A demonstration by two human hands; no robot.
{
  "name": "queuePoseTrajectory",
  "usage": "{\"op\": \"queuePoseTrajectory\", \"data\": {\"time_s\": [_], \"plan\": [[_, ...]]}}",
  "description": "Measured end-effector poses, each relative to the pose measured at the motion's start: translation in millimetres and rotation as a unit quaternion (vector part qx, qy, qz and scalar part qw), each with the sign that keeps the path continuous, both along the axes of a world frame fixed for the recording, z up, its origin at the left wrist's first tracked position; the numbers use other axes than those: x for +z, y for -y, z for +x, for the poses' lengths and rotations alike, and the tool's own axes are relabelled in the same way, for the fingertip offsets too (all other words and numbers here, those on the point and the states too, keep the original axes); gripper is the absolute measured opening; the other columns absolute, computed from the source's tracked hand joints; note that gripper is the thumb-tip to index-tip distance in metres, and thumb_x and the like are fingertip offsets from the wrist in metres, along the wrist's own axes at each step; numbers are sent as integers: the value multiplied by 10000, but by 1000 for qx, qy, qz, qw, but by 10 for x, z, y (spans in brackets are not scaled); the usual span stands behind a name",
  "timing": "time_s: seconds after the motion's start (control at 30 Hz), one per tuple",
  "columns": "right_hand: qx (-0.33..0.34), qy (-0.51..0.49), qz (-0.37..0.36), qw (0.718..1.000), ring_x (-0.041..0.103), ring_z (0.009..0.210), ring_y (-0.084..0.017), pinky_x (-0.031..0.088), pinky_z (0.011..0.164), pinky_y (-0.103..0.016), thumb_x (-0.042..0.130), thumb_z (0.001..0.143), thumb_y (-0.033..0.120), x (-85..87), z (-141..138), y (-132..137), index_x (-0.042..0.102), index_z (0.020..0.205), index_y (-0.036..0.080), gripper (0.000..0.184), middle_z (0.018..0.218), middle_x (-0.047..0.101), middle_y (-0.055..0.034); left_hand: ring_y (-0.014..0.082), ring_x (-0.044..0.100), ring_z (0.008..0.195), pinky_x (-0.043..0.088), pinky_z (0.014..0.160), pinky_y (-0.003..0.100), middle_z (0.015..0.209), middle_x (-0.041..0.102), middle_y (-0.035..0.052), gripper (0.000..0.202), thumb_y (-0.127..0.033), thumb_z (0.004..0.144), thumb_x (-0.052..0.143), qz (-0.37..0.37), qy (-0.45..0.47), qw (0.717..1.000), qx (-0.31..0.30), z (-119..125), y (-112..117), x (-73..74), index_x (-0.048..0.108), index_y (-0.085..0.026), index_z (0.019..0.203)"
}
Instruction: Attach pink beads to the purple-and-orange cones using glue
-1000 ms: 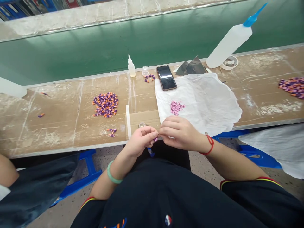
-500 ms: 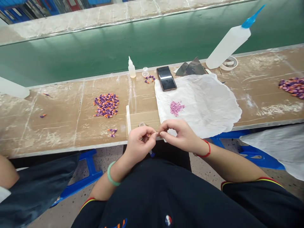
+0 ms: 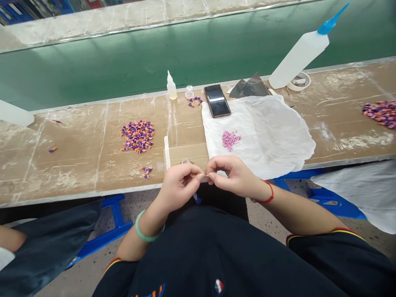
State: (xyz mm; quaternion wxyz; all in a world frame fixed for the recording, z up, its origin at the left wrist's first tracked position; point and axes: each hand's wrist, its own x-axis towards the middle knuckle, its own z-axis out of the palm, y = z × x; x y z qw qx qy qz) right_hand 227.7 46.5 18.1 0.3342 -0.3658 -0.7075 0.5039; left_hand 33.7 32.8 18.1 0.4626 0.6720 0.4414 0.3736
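Note:
My left hand (image 3: 177, 186) and my right hand (image 3: 230, 175) meet fingertip to fingertip at the near edge of the worn wooden bench (image 3: 77, 165). Both are closed in a pinch on a tiny piece between them, too small to name. A pile of purple and orange pieces (image 3: 137, 136) lies to the left on the bench, with a few loose ones (image 3: 145, 171) nearer my left hand. A small heap of pink beads (image 3: 230, 139) rests on a white sheet (image 3: 272, 132) just beyond my right hand.
A phone (image 3: 217, 101), a small glue bottle (image 3: 171, 86), a tiny clear cup (image 3: 189, 91) and a large white squeeze bottle with a blue nozzle (image 3: 301, 51) stand at the back. Another purple pile (image 3: 382, 113) lies far right. Another person's sleeve (image 3: 46, 243) is at lower left.
My right hand's fingers have curled from lying flatter over the piece into a tighter pinch. Both hands stay at the bench edge, hardly shifted.

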Motion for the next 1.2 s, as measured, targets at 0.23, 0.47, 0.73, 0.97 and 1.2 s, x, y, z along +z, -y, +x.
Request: {"op": "queuePoseTrajectory", "data": {"time_s": [0.23,0.47,0.73,0.97,1.2], "plan": [[33,56,98,993,513,571,-98,431,567,-224,532,805,128,-55,-29,-206,511,702,201,128,630,560,28,109,543,528,431,512,223,610,635,8,193,-325,753,785,-113,111,982,107,-321,8,-173,679,-167,720],[112,272,173,940,415,548,-109,295,553,-244,534,753,169,-265,-303,-635,404,632,205,181,579,495,18,94,544,493,433,459,196,574,624,-7,223,-319,684,825,-194,117,964,137,-502,83,-423,674,-156,697],[168,404,182,881,290,535,-110,219,546,-261,515,739,163,-237,-471,-737,346,613,208,216,562,435,22,107,584,526,480,500,204,578,638,2,220,-322,680,808,-236,128,954,134,-525,117,-618,681,-150,729],[165,427,186,869,279,521,-107,212,539,-265,531,735,158,-191,-525,-745,366,588,205,225,540,440,18,94,583,495,494,498,200,558,646,-3,234,-307,657,845,-239,147,949,144,-541,117,-671,693,-141,721],[123,189,-24,974,576,590,-127,419,584,-246,568,800,272,-30,-432,-602,518,682,194,150,642,640,-10,109,660,512,558,500,197,624,708,7,275,-345,670,881,-159,256,934,192,-464,176,-521,697,-153,741]]}}
